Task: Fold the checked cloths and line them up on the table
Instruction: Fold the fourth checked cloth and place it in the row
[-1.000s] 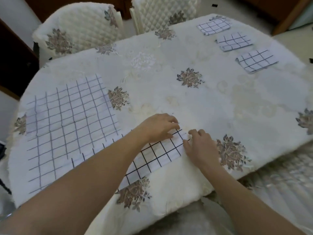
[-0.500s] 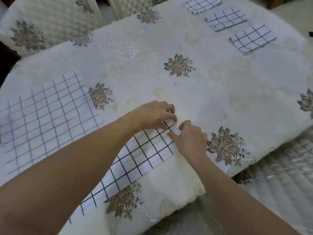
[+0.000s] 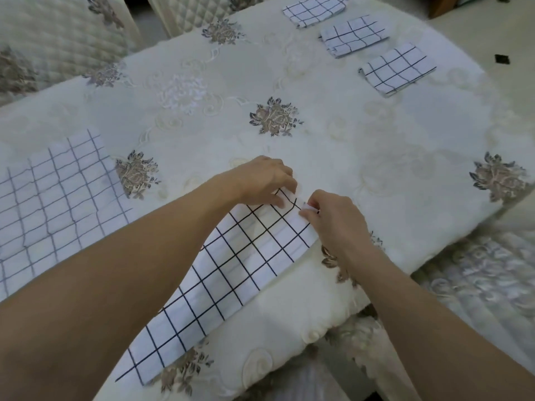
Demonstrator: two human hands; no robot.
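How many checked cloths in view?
5. Three folded cloths in a row, far right; flat cloth at left, cut by the frame; half-folded strip held by left hand and right hand. More may lie off-frame.

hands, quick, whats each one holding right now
Left hand: pinches the far corner of the long checked cloth.
Right hand: pinches the near corner of the same end.

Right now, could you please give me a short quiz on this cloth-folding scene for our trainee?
1. How many folded cloths lie in the far row?
2. True or false: the unfolded cloth lies left of the left hand.
3. The right hand has its grip on: A a corner of the strip, B the unfolded cloth, C nothing.
Key: 1 three; 2 true; 3 A.
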